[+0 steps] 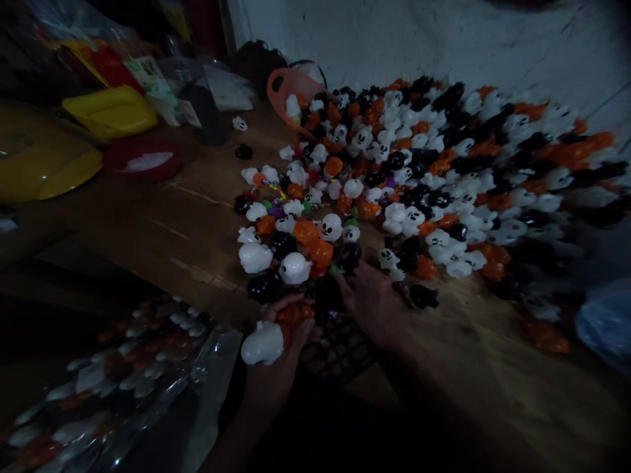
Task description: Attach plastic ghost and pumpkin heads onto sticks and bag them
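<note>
Landmark = black grid basket (342, 360). Far left of it, clear plastic bag (202, 368) full of small figures, low beside the worktop (192, 243); film likely keeps them together. Red dish (142, 161) sits beyond and left, on the worktop. Just left of the basket, left hand (269, 384) has fingers and thumb wrapped on an orange figure (296, 314), white figure (263, 343) poking out the side; low grip probably keeps both in one hand. Straight beyond the basket, mixed cluster incl. glossy white figure (294, 268), bunched within easy reach, I'd say. Right hand (374, 305) is over the basket's far right edge, fingers at a dark figure (349, 256); too dim, can't tell if pinched. Beyond and right, big loose pile (444, 190), heaped near the wall (419, 39), which probably limits spread. Blue bag (608, 322) far right.
</note>
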{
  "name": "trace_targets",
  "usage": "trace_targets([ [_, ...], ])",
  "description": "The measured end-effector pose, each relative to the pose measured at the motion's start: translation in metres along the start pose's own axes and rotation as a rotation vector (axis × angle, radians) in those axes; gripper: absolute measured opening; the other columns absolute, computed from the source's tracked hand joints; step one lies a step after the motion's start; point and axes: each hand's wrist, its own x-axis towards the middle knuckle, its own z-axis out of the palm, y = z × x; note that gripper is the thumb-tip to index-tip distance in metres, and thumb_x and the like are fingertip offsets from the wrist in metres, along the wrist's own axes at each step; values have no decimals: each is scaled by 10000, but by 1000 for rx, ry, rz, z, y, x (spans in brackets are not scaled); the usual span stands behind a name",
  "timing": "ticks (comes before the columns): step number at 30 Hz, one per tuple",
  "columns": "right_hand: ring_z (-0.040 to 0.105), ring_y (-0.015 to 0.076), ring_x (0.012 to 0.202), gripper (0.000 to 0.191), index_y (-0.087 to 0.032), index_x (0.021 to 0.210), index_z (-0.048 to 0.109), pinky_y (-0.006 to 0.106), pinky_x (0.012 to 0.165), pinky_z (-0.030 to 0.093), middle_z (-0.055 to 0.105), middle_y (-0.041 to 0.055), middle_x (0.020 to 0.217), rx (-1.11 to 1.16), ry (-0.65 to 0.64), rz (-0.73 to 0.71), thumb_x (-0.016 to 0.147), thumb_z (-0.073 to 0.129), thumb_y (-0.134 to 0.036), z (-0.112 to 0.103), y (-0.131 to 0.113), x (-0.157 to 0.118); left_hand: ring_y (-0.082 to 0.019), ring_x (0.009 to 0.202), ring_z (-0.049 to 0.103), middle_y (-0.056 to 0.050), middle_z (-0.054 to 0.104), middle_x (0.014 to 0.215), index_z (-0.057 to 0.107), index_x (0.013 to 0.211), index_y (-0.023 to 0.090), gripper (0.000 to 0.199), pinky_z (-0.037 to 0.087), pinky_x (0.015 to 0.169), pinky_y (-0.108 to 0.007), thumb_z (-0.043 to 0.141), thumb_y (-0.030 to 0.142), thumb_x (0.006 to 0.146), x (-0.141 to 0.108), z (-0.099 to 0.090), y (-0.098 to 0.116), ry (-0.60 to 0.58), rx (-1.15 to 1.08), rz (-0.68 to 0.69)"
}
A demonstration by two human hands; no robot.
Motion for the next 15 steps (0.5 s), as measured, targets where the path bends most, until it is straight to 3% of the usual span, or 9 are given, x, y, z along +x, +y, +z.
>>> trace_targets([
  [4,627,181,745,130,-173,879,626,277,691,485,664,57,819,9,-28,-69,853,547,-272,-3,1,3,-126,652,647,-77,610,1124,504,1114,203,449,573,651,-314,670,393,743,-1,3,-1,58,-49,26],
  [9,613,213,1004,256,-200,1095,606,345,901,484,660,75,1048,124,-87,-143,848,566,-256,-2,6,10,-196,740,657,-69,684,885,616,910,194,372,561,677,-337,770,342,605,17,-1,-10,23,-159,56],
  [15,615,195,976,196,-218,1037,635,326,880,494,660,59,1034,172,-155,-165,866,543,-247,3,15,10,-261,844,661,-83,678,909,654,914,233,283,554,653,-381,729,302,651,22,-5,-17,-43,-203,-1],
])
